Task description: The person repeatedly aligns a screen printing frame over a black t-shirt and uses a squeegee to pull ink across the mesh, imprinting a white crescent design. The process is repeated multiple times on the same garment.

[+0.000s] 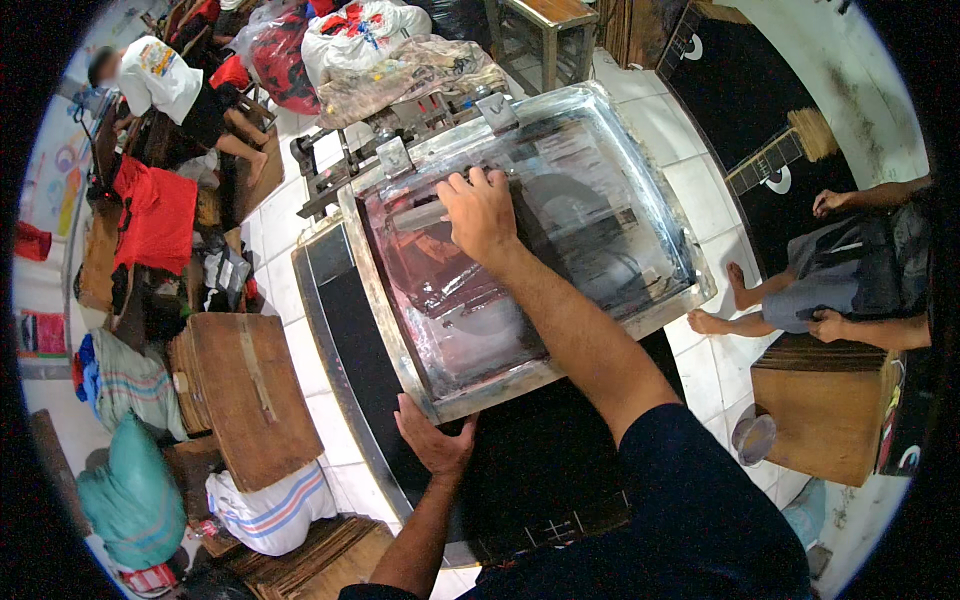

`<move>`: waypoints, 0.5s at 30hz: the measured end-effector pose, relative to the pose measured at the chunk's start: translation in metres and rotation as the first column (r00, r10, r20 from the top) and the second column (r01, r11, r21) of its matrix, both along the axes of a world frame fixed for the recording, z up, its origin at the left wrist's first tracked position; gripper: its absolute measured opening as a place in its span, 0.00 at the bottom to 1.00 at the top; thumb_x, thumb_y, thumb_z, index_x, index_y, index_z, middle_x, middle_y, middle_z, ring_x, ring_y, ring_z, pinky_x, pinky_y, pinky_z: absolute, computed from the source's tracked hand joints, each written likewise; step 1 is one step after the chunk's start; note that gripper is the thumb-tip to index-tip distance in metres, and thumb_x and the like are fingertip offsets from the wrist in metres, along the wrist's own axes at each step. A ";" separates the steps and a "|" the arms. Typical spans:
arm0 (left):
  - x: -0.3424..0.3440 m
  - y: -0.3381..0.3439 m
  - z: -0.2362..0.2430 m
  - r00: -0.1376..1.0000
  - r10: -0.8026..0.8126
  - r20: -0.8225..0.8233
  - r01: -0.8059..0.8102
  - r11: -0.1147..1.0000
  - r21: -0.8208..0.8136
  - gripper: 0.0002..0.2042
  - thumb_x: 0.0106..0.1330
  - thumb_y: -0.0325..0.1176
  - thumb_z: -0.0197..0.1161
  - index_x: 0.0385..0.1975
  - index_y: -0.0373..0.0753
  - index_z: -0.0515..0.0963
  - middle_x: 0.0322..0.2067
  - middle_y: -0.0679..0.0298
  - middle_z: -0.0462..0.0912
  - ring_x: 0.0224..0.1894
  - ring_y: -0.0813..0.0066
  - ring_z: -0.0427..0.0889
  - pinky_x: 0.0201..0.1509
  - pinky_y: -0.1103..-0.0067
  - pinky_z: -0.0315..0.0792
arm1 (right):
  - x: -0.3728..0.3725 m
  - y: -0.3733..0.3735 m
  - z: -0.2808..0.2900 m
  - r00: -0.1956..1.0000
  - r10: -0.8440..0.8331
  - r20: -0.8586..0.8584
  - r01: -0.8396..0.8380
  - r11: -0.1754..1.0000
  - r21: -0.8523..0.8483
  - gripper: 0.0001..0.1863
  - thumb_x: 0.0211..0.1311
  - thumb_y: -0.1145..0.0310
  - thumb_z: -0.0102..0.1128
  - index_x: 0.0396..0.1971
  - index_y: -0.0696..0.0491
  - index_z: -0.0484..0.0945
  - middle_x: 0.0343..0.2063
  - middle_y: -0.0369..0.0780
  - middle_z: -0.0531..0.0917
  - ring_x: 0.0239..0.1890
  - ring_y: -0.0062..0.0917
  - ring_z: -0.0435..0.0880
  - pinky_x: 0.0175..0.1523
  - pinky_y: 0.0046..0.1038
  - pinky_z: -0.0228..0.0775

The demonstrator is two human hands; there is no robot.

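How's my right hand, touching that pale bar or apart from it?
Touching: the head view shows the right hand curled over the pale bar, whose end juts out to the left.

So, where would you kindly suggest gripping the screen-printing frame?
I'd grip the screen-printing frame by its straight near rim, coming from the wearer's side: metal brackets sit at its far edge, while the near rim looks unclamped.

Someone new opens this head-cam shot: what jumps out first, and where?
The big pale-rimmed frame at the centre, reddish inside toward the left, with the right hand gripping a bar-shaped tool over it and the left hand at its near-left corner. Next, the bright red cloth at the left, and the bulging white bundle at the top.
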State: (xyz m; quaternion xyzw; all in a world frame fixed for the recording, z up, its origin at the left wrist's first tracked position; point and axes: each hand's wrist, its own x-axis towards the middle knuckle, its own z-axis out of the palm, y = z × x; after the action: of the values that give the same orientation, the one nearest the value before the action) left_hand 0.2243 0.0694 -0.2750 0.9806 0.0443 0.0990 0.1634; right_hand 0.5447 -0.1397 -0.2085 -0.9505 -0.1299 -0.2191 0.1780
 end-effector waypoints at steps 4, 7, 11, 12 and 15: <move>0.002 -0.001 0.005 1.000 -0.015 -0.011 0.014 1.000 -0.021 0.60 0.50 0.58 0.80 0.74 0.25 0.52 0.72 0.38 0.57 0.77 0.44 0.55 0.80 0.49 0.47 | -0.040 0.006 0.009 0.989 -0.138 -0.051 0.139 0.990 0.016 0.17 0.49 0.64 0.75 0.39 0.47 0.79 0.39 0.36 0.80 0.48 0.35 0.77 0.52 0.42 0.64; 0.003 0.002 0.006 1.000 -0.017 -0.010 0.016 1.000 -0.020 0.60 0.50 0.59 0.79 0.74 0.27 0.52 0.72 0.39 0.58 0.78 0.45 0.55 0.80 0.48 0.48 | -0.082 0.013 0.018 0.992 -0.089 -0.084 0.086 0.996 -0.033 0.17 0.48 0.65 0.75 0.38 0.47 0.78 0.38 0.36 0.79 0.47 0.35 0.77 0.51 0.42 0.64; 0.003 0.005 0.002 0.999 -0.033 -0.020 0.033 0.999 -0.024 0.61 0.50 0.60 0.79 0.75 0.28 0.51 0.72 0.40 0.58 0.78 0.46 0.54 0.80 0.48 0.47 | -0.077 0.011 0.016 0.987 0.044 -0.152 -0.065 0.989 -0.131 0.17 0.48 0.65 0.74 0.37 0.47 0.78 0.35 0.36 0.79 0.45 0.36 0.78 0.51 0.43 0.63; 0.003 0.005 0.001 0.999 -0.033 -0.024 0.032 0.999 -0.024 0.61 0.50 0.61 0.79 0.75 0.28 0.50 0.72 0.40 0.58 0.78 0.46 0.54 0.80 0.48 0.47 | -0.059 0.012 0.013 0.984 0.085 -0.154 -0.097 0.993 -0.072 0.18 0.46 0.60 0.73 0.38 0.46 0.80 0.35 0.36 0.80 0.44 0.37 0.78 0.49 0.44 0.63; 0.003 0.005 0.002 0.999 -0.025 -0.031 0.024 0.999 -0.037 0.61 0.51 0.61 0.78 0.75 0.28 0.50 0.72 0.40 0.58 0.78 0.46 0.55 0.80 0.48 0.47 | 0.001 0.022 0.008 0.993 0.091 -0.076 -0.099 0.990 -0.104 0.20 0.48 0.58 0.76 0.41 0.46 0.81 0.39 0.36 0.82 0.45 0.37 0.79 0.49 0.46 0.64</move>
State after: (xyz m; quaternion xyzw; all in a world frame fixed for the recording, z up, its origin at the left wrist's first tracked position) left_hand 0.2274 0.0749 -0.2728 0.9793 0.0365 0.0810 0.1816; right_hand 0.5459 -0.1181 -0.2010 -0.9586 -0.1804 -0.1694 0.1412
